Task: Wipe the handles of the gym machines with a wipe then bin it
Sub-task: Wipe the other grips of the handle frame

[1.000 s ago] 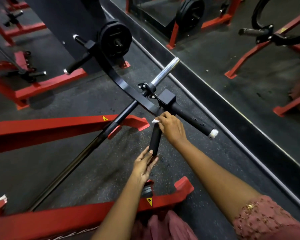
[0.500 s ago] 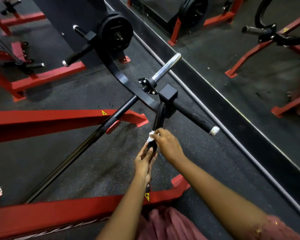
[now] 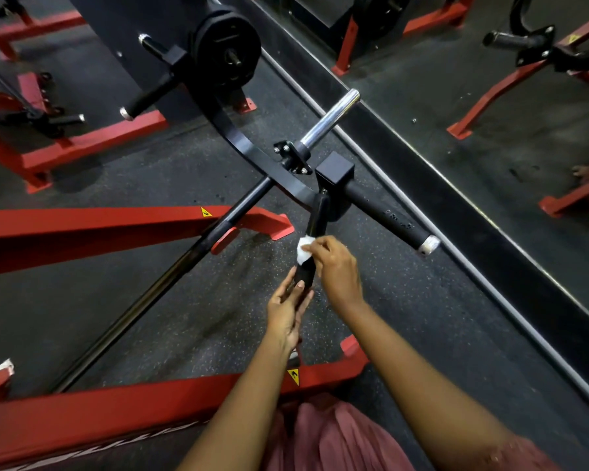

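A short black handle (image 3: 317,220) hangs down from the machine's curved black arm (image 3: 245,147). My right hand (image 3: 337,270) pinches a white wipe (image 3: 303,253) around the handle's middle. Just below, my left hand (image 3: 286,314) rests with straight fingers against the handle's lower end. A second, longer black handle (image 3: 388,215) with a white end cap sticks out to the right, with no hand on it.
A chrome peg (image 3: 330,119) and a black weight plate (image 3: 230,51) sit on the arm beyond the handles. Red frame beams (image 3: 116,413) cross the floor in front and to the left. A mirrored wall's dark base (image 3: 456,185) runs diagonally on the right.
My right hand slid the wipe down the short handle from near the joint to its middle. My left hand stayed at the handle's lower end.
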A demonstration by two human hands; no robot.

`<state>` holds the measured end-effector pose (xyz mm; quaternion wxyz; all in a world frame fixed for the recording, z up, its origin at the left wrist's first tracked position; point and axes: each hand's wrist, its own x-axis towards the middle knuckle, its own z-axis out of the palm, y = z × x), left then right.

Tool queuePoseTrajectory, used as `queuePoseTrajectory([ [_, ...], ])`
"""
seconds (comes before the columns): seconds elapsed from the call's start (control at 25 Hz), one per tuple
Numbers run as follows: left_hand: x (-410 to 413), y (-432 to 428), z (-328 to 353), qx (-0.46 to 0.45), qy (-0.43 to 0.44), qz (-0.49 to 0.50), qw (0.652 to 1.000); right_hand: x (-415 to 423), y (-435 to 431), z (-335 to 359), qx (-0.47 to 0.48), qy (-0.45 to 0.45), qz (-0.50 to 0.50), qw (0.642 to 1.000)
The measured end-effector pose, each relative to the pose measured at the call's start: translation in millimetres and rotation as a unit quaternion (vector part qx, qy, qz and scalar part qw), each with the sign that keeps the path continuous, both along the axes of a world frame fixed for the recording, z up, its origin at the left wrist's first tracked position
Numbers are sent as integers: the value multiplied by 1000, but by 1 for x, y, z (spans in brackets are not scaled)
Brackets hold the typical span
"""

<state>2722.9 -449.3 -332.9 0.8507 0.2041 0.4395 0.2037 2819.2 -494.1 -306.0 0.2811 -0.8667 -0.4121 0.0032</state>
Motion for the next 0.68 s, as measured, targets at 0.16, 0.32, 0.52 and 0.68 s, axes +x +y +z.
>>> queuePoseTrajectory([
  [0.16, -1, 1, 0, 10, 18, -17, 1000, -41, -27, -23, 85, 80, -13, 993],
  [0.32, -2, 3, -1, -2, -4, -9, 1000, 14, -3, -17, 271, 280, -266, 882],
  [0.52, -1, 4, 3, 0, 11, -14, 1000, 42, 43, -14, 319, 363, -271, 833],
  [0.68, 0, 5, 5, -1, 15, -26, 1000, 17, 23, -34, 323, 367, -270, 830],
])
